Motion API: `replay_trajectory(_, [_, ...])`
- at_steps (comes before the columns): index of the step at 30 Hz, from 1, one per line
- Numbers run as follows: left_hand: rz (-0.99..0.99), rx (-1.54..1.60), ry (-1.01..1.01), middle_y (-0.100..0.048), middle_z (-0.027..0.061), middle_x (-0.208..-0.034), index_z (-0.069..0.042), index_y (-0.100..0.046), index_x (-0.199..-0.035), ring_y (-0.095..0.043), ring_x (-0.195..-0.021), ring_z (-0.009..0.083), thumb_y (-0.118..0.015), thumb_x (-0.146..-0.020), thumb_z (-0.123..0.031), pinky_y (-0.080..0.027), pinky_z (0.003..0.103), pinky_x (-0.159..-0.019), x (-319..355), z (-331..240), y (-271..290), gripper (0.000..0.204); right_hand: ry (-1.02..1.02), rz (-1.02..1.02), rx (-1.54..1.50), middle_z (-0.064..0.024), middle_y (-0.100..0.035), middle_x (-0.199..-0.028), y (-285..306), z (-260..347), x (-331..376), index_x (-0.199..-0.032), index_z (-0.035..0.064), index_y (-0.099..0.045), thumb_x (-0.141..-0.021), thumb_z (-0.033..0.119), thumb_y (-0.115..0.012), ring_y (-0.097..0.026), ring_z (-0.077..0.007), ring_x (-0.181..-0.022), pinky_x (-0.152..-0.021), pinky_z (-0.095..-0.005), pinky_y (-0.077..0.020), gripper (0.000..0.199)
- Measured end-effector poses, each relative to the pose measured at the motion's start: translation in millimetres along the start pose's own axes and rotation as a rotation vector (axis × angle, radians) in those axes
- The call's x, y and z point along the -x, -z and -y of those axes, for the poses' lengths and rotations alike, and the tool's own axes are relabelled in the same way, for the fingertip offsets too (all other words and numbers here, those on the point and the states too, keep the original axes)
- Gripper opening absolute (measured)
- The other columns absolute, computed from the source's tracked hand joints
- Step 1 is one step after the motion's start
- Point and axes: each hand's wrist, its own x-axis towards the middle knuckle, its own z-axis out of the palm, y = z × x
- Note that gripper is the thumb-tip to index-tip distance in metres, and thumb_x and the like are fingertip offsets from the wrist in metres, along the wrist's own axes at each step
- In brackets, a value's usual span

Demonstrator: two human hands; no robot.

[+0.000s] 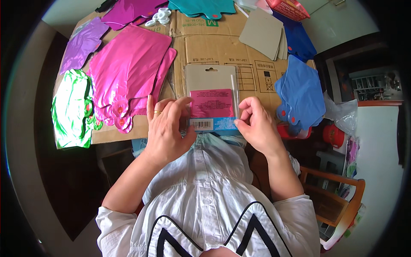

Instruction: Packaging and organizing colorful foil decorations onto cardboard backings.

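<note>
Dark tabletop [72,180] under flattened brown cardboard [214,47], wooden chair [342,205] at lower right, pale floor [381,141] beside it, dark doorway [364,73] with a rack beyond, soft daylight overall

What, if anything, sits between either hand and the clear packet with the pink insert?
Nothing visible does. The left hand and right hand both already grip the packet at its lower corners, fingers on its edges. The pink foil balloons and blue foil balloons lie off to either side on the cardboard.
</note>
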Motion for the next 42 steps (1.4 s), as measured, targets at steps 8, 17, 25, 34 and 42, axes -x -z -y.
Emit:
replay_trajectory(8, [0.223, -0.145, -0.654, -0.045, 0.0135, -0.148, -0.007, -0.047, -0.143, -0.035, -0.143, 0.0304, -0.059, -0.081, -0.02, -0.021, 0.052, -0.119, 6.2, -42.3, -34.9, 0.065, 0.121, 0.02, 0.038, -0.0092, -0.057, -0.07, 2.4, -1.6, -0.7, -0.104, 0.005, -0.05, -0.077, 0.002, -0.071, -0.061, -0.0289, -0.064, -0.061, -0.041, -0.047, 0.034])
replay_trajectory(17, [0.241, -0.339, -0.333, -0.032, 0.0154, -0.156, -0.019, -0.038, -0.15, -0.029, -0.145, 0.0337, -0.075, -0.073, -0.033, -0.021, 0.055, -0.115, 7.8, -12.4, -40.1, 0.087, -0.049, 0.216, 0.147, -0.0077, -0.056, -0.066, 21.0, 0.4, -15.4, -0.102, 0.0069, -0.052, -0.074, 0.017, -0.08, -0.059, -0.0253, -0.061, -0.058, -0.0396, -0.0454, 0.041])
replay_trajectory(25, [0.342, -0.028, -0.262, -0.036, 0.0188, -0.153, -0.013, -0.033, -0.152, -0.031, -0.143, 0.0372, -0.07, -0.082, -0.045, -0.024, 0.054, -0.113, -1.7, -19.3, -11.0, 0.086, -0.054, 0.12, -0.076, -0.0116, -0.066, -0.071, 40.1, -3.7, 1.5, -0.085, 0.0025, -0.063, -0.084, 0.015, -0.072, -0.066, -0.0231, -0.065, -0.059, -0.035, -0.0487, 0.015])
replay_trajectory(34, [0.212, -0.252, -0.326, -0.032, 0.0195, -0.155, -0.009, -0.036, -0.15, -0.027, -0.145, 0.0391, -0.051, -0.091, -0.057, -0.015, 0.06, -0.115, -32.4, -27.0, -38.5, 0.078, -0.041, 0.116, 0.168, -0.0215, -0.064, -0.068, 0.5, -6.7, 34.6, -0.07, 0.0049, -0.064, -0.092, 0.047, -0.061, -0.064, -0.0432, -0.067, -0.058, -0.0509, -0.0509, 0.048])
replay_trajectory(42, [0.28, -0.252, -0.385, -0.031, 0.0238, -0.155, -0.003, -0.034, -0.15, -0.027, -0.144, 0.0413, -0.047, -0.094, -0.057, -0.014, 0.058, -0.116, -31.3, -19.5, -38.7, 0.079, -0.236, 0.283, -0.742, -0.0084, -0.072, -0.081, -31.1, -20.5, 44.2, -0.103, -0.001, -0.066, -0.103, 0.029, -0.051, -0.068, -0.0157, -0.063, -0.06, -0.028, -0.0537, 0.034])
